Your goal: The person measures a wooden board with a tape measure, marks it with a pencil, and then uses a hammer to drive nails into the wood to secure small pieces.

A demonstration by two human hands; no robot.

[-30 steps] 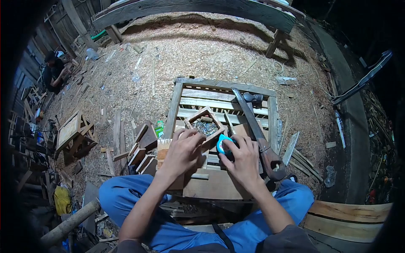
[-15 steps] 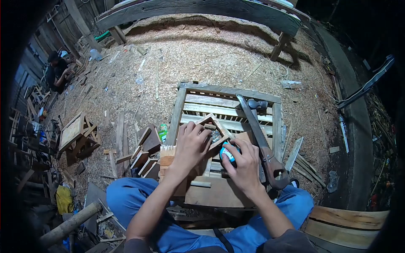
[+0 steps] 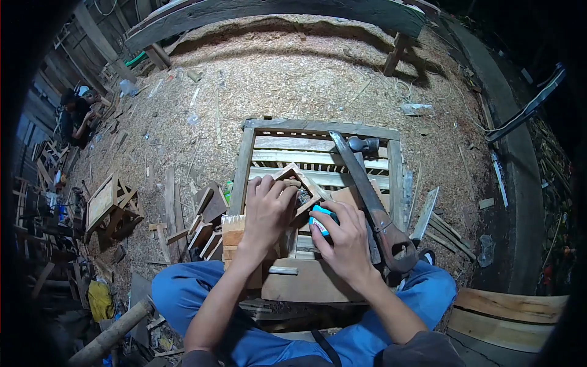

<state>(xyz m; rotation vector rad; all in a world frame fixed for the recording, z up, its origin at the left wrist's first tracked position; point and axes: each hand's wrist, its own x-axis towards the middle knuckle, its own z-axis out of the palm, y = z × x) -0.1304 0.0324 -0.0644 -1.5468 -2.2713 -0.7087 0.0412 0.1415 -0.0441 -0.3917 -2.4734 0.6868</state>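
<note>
My left hand (image 3: 266,211) is bent over the left side of a small open wooden box (image 3: 315,183), its fingers curled and fingertips partly hidden. Small grey metal pieces, too small to name surely, lie in the box (image 3: 302,194), beside a short wooden piece (image 3: 292,182). My right hand (image 3: 343,235) is closed around a turquoise rounded object with a white label (image 3: 322,221), just right of the box. A handsaw (image 3: 367,196) lies diagonally to its right. Near the saw's tip rests a hammer (image 3: 364,145). All lie on a slatted wooden frame (image 3: 244,153).
A brown board (image 3: 312,284) with a small light strip (image 3: 283,270) lies before me. Wood offcuts (image 3: 205,223) and a small wooden stool-like piece (image 3: 110,202) are at left. Another person (image 3: 76,119) sits far left. A long bench (image 3: 275,21) spans the back.
The view has shifted slightly, moving the scene a little left. My left hand stays at the box, and my right hand still holds the turquoise object, its label turned a little.
</note>
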